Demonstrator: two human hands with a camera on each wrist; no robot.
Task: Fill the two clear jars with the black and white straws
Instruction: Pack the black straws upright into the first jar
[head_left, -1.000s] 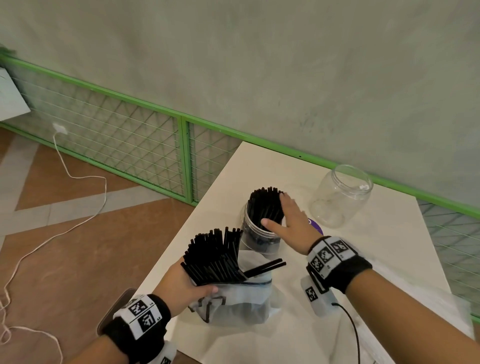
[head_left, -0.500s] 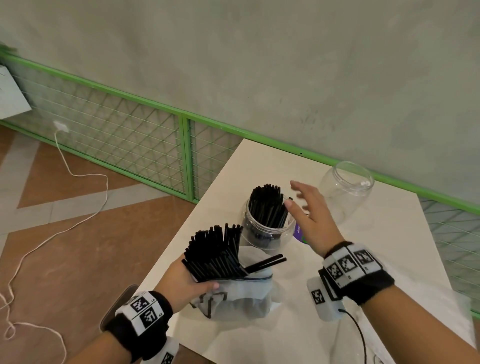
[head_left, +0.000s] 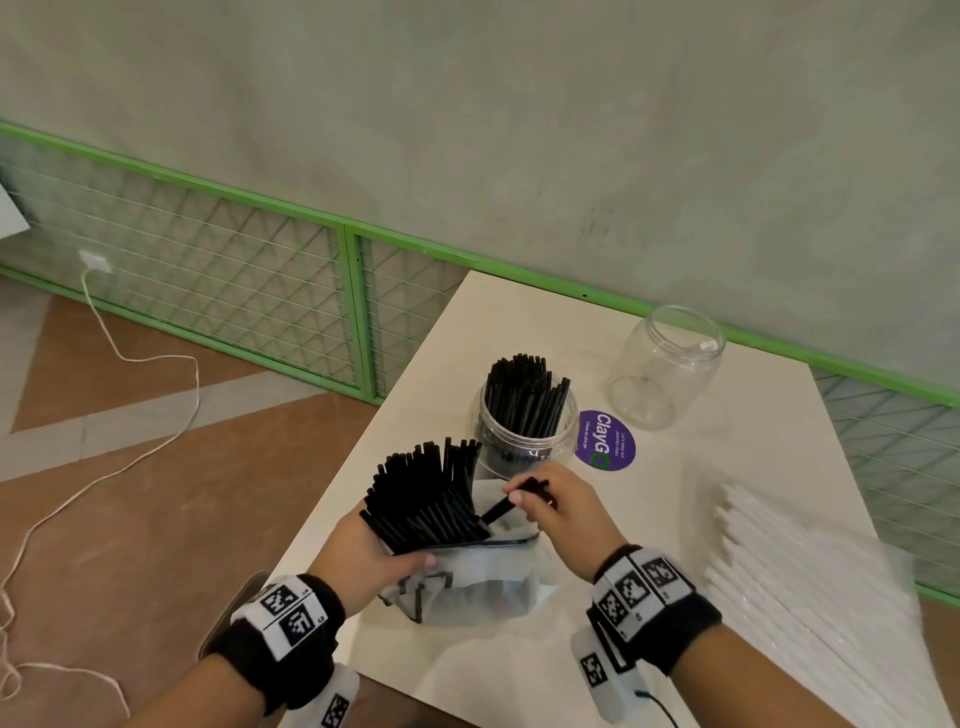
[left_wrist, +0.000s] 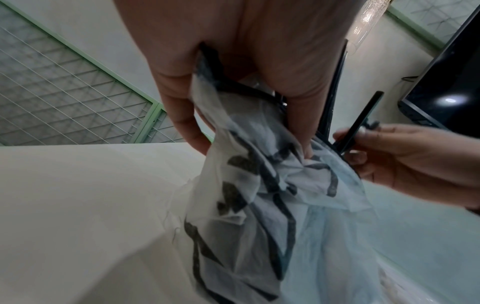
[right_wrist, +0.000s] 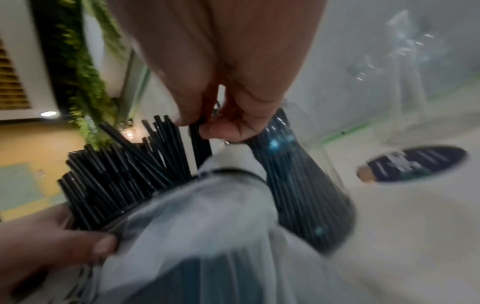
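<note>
Two loose black straws (head_left: 511, 501) pinched by right hand (head_left: 563, 512)

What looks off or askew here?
Mostly tidy. A few stray black straws lie sideways across the bag mouth, apart from the fanned bunch; the right hand pinches them. The second jar holds no straws.

The right hand (head_left: 558, 506) leaves the jar of black straws (head_left: 525, 415), where it rested a second ago, and comes back to the plastic bag (head_left: 467, 577); its fingers now pinch a few loose black straws (head_left: 511, 501) sticking out beside the bundle, and the purple sticker (head_left: 605, 439) lies uncovered
</note>
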